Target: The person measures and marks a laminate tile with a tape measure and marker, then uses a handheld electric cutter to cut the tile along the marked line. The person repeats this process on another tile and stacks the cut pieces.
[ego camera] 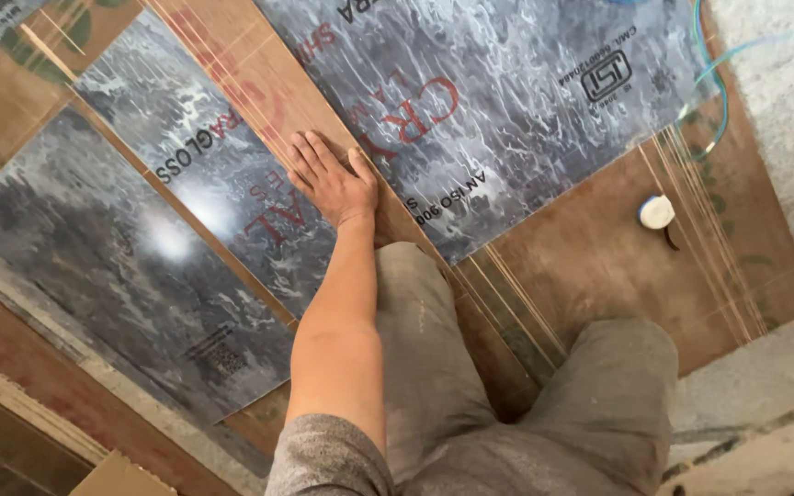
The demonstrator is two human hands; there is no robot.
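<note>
My left hand (333, 182) lies flat, palm down and fingers stretched out. It rests on a narrow brown strip (259, 83) between two glossy grey marbled laminate sheets. Its fingers reach onto the left sheet (204, 184), and its thumb sits by the edge of the large right sheet (507, 101). It holds nothing. My right hand is out of view. My knees in grey trousers (425, 340) rest on the brown plywood board (590, 266) under the sheets.
A small white round tape measure (657, 212) lies on the plywood to the right. A blue-green cord (711, 83) runs along the large sheet's right edge. Another grey laminate piece (112, 285) lies lower left. Rough concrete floor (783, 73) borders the right side.
</note>
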